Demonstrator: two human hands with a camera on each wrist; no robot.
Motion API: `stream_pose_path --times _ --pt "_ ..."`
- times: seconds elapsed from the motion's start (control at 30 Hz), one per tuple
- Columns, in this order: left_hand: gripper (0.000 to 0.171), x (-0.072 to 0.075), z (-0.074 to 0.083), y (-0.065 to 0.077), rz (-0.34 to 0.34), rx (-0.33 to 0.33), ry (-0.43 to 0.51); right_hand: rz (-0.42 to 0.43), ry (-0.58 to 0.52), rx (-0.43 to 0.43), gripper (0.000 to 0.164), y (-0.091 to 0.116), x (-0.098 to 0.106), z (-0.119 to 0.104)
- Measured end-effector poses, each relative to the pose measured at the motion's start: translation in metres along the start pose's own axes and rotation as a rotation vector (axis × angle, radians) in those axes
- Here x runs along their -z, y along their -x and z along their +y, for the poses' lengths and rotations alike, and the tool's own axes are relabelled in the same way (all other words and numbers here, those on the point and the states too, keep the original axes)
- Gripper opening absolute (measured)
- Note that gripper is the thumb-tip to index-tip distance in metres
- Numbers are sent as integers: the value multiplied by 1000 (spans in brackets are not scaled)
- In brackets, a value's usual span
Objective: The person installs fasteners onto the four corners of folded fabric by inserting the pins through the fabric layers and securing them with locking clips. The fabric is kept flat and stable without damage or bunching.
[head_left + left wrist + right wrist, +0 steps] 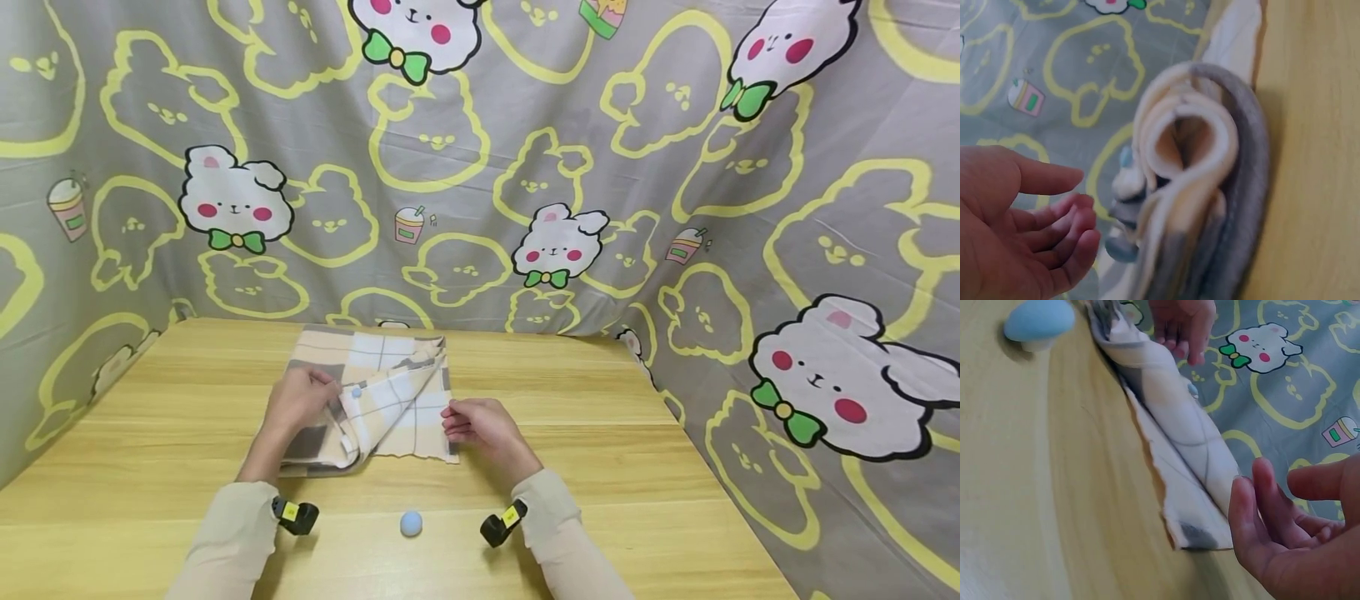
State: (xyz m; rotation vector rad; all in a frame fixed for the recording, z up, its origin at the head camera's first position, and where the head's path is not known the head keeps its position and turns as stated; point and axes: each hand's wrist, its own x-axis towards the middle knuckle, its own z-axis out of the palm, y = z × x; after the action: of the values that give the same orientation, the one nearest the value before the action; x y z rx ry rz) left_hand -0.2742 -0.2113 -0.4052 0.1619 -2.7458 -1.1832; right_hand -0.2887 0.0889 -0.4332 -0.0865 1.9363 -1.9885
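A plaid cloth [390,408] in beige, white and grey lies folded on the table, one flap turned over diagonally. The left wrist view shows the rolled edge of the cloth [1247,144] end-on. My left hand [300,396] is over its left part; in the left wrist view its loosely bent fingers stand apart from the cloth. Close to those fingers, a small blue round piece [356,391] sits on the flap. My right hand [483,425] is at the cloth's right edge, fingers loosely bent around nothing. Nearer me stands a blue mushroom-shaped piece [1040,322] with a pale stem.
The wooden table [600,467] carries the cloth and the blue piece. A grey curtain [465,167] printed with rabbits and yellow outlines surrounds the back and sides. Each wrist wears a small black camera [298,517].
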Motion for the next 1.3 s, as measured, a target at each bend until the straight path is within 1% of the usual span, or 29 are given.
stream_pose_path --times 0.1,0.17,0.2,0.27,0.33,0.4,0.5,0.57,0.63,0.7,0.77,0.87,0.97,1.1,1.17,1.3 --pt "25 -1 10 2 67 -53 -1 29 67 10 29 0 2 -3" --pt "22 -3 20 5 85 -85 7 57 145 33 29 2 3 -5" --pt "20 -5 25 6 84 -99 12 71 185 43 28 2 3 -6" --pt "17 -10 35 10 66 -130 22 93 254 61 28 4 4 -7" --pt "14 -16 46 14 32 -157 38 103 325 75 27 4 5 -7" --pt "11 -24 55 18 -7 -194 44 92 374 78 28 5 6 -7" --pt "9 -38 65 24 -76 -256 28 58 416 54 30 7 5 -7" --pt "9 -47 69 28 -127 -293 4 30 421 32 31 8 5 -7" --pt "10 -56 72 32 -180 -313 -28 4 405 4 33 8 4 -7" --pt "10 -63 72 35 -235 -318 -54 -16 377 -14 35 7 4 -7" --pt "11 -68 72 37 -290 -315 -82 -40 323 -30 36 6 4 -7" --pt "11 -74 71 40 -363 -310 -104 -76 258 -48 37 5 5 -6" --pt "13 -78 71 42 -396 -323 -124 -89 245 -63 36 5 6 -6" --pt "16 -80 71 44 -406 -327 -135 -56 268 -65 37 6 7 -6" --pt "17 -81 71 45 -418 -313 -140 -43 264 -60 40 6 8 -6" --pt "19 -81 72 46 -446 -315 -164 -42 214 -61 44 5 10 -5"
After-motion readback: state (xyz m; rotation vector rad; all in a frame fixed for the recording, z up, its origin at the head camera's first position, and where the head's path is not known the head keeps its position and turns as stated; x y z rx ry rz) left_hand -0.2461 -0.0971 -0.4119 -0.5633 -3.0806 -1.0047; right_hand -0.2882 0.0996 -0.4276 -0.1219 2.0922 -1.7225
